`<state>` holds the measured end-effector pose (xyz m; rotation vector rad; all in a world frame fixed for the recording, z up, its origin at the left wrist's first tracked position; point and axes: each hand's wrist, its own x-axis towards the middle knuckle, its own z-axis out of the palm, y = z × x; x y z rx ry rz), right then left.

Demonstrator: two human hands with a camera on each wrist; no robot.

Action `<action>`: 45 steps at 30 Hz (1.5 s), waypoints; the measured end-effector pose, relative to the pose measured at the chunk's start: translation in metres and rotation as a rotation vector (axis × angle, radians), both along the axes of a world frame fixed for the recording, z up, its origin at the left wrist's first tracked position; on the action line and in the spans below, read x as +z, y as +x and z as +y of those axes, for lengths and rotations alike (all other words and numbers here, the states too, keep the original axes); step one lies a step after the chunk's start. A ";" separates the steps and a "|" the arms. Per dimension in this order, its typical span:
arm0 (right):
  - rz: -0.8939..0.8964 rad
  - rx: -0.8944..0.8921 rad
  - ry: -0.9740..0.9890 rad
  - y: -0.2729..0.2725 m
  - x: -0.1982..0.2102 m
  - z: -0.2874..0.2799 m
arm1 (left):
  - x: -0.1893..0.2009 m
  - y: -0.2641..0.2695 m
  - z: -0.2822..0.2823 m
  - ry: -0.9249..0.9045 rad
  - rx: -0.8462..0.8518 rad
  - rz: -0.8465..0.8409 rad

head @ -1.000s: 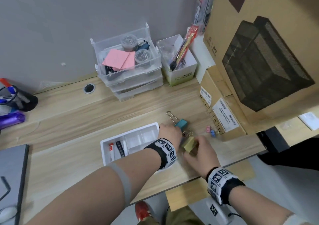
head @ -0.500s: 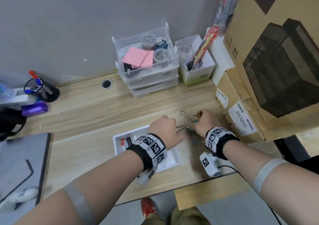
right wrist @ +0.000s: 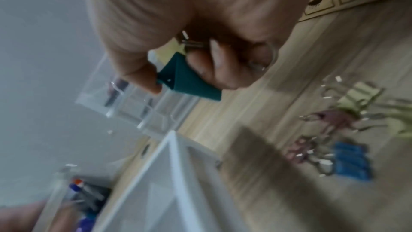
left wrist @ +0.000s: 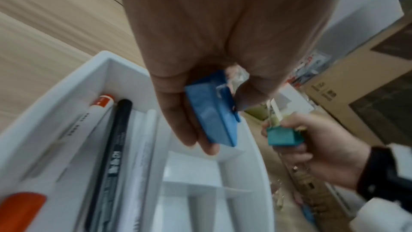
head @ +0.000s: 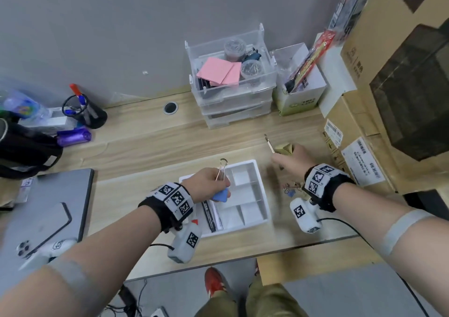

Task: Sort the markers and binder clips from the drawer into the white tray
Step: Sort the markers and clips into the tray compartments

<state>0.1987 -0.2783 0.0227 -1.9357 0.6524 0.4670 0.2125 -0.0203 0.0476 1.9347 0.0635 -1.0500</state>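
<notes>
Blue binder clip (head: 221, 195), now lifted over the white tray (head: 263, 196), is gripped by left hand (head: 206, 183); right hand (head: 290, 161) grips a teal clip (right wrist: 189, 78).

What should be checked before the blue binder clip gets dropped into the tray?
1. Left hand grips blue binder clip: ok.
2. Clip is over the white tray: ok.
3. Small compartments under the clip are free of items: ok.
4. Markers lie in the long compartment, apart from the drop spot: ok.
5. Right hand, holding a teal binder clip, is outside the tray: ok.
6. Which compartment the clip will land in: cannot tell.
</notes>
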 end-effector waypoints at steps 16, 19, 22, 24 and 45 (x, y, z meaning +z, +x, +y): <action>-0.075 0.816 -0.268 -0.032 0.014 0.076 | -0.027 -0.027 0.004 0.025 0.051 -0.366; -0.079 0.764 -0.339 -0.033 0.012 0.074 | -0.026 -0.026 0.001 0.003 0.045 -0.386; -0.062 0.735 -0.402 -0.034 0.012 0.073 | -0.027 -0.025 0.002 0.148 -0.082 -0.435; -0.056 0.718 -0.441 -0.036 0.014 0.072 | -0.029 -0.025 0.006 0.253 -0.157 -0.466; -0.009 0.784 -0.514 -0.016 0.032 0.062 | -0.019 -0.015 -0.016 0.576 -0.534 -0.632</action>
